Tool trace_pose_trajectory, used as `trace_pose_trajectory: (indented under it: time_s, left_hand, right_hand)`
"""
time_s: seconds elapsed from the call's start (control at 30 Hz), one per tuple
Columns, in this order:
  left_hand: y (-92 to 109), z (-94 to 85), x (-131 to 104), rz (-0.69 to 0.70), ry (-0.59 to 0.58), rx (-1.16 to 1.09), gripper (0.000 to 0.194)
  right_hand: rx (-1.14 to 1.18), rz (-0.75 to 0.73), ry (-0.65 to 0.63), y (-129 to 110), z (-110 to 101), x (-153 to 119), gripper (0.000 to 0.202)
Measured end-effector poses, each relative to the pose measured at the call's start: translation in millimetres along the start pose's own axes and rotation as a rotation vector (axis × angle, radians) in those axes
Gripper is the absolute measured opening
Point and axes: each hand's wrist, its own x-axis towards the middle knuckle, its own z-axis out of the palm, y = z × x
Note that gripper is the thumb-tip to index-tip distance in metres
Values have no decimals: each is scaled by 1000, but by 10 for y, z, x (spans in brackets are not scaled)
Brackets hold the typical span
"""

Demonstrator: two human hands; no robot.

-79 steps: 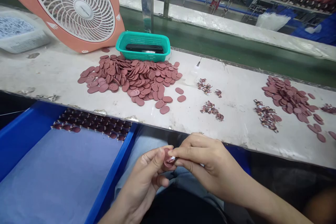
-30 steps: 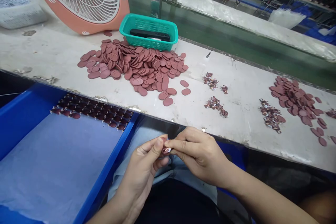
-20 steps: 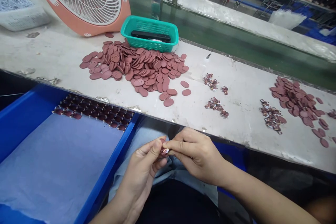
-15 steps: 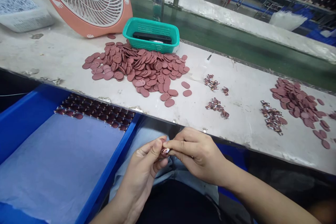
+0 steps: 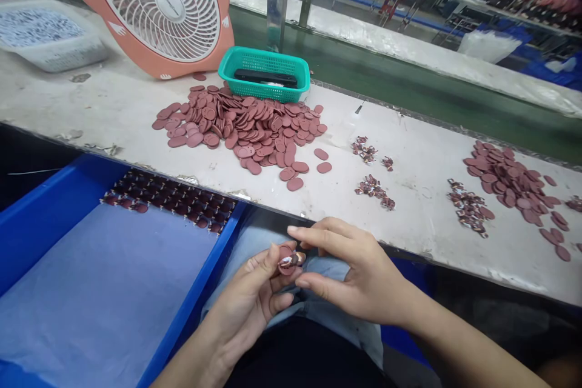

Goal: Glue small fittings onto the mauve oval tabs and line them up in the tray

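Above my lap, my left hand (image 5: 254, 288) pinches a small figure on a reddish-brown oval disc (image 5: 287, 257) between thumb and fingers. Just right of it is my right hand (image 5: 348, 270), its thumb and fingers spread with nothing between them. A large heap of reddish-brown oval discs (image 5: 245, 127) lies on the worktable (image 5: 422, 194). Small brown-and-white figures (image 5: 373, 188) sit in little clusters to the right of the heap. Rows of figures on discs (image 5: 168, 194) line the far end of a blue bin (image 5: 182, 309) at the lower left.
A green basket (image 5: 266, 92) holding a black object stands behind the heap, beside an orange fan (image 5: 166, 3). A white tub (image 5: 63, 51) is at the far left. More discs (image 5: 509, 176) and figures (image 5: 468, 206) lie on the right. The table's front edge runs beyond my hands.
My right hand has let go of the piece and opened, moving slightly away from it. My left hand still holds the piece. The view has shifted a little.
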Motion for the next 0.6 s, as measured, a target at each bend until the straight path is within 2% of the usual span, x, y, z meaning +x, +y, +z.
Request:
trace_pose_trajectory:
  time_s: [0.13,0.3,0.6]
  left_hand:
    - [38,-29,3,-30,-13,-24,19]
    - [47,-71,25,-26,-66,-31,20]
    - [78,-71,49,-11,-94,24,28]
  right_hand:
    - [107,56,22,7,24,-2,28]
    - [162,131,22,-11,57,10,24]
    - [221,77,49,25,141,73,18]
